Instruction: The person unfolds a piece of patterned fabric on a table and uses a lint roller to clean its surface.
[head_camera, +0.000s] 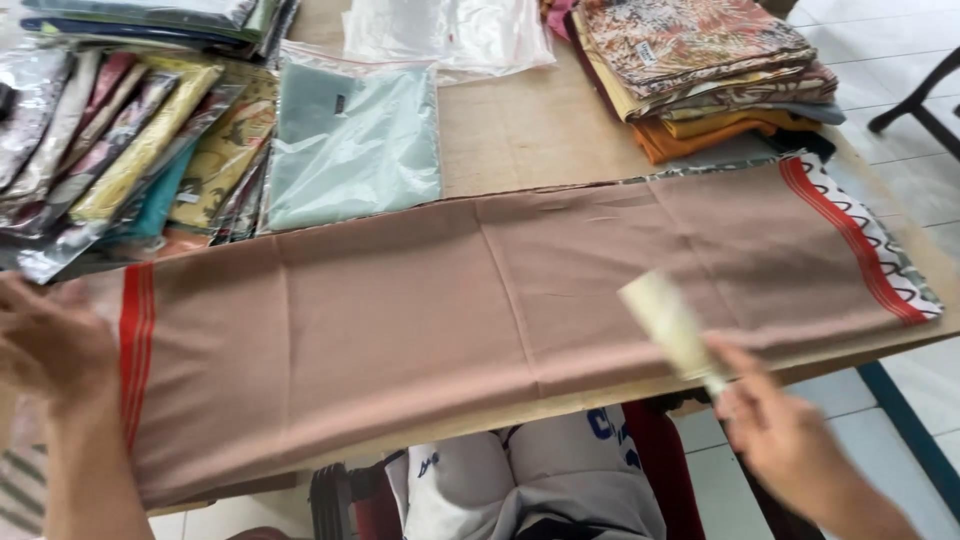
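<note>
A long brown cloth (450, 300) with red stripes at both ends lies folded lengthwise across the wooden table (520, 130). My left hand (50, 345) rests at the cloth's left end, by the red stripes, fingers loosely curled; whether it pinches the cloth is unclear. My right hand (785, 435) is off the table's front edge at the right, holding a pale flat strip (670, 325), blurred, that reaches up over the cloth.
Bagged folded fabrics (130, 140) fan out at the back left, with a pale green bagged one (355, 145) beside them. Empty clear bags (445, 35) lie at the back. A stack of patterned cloths (705, 70) sits back right. My knees (520, 480) are under the table.
</note>
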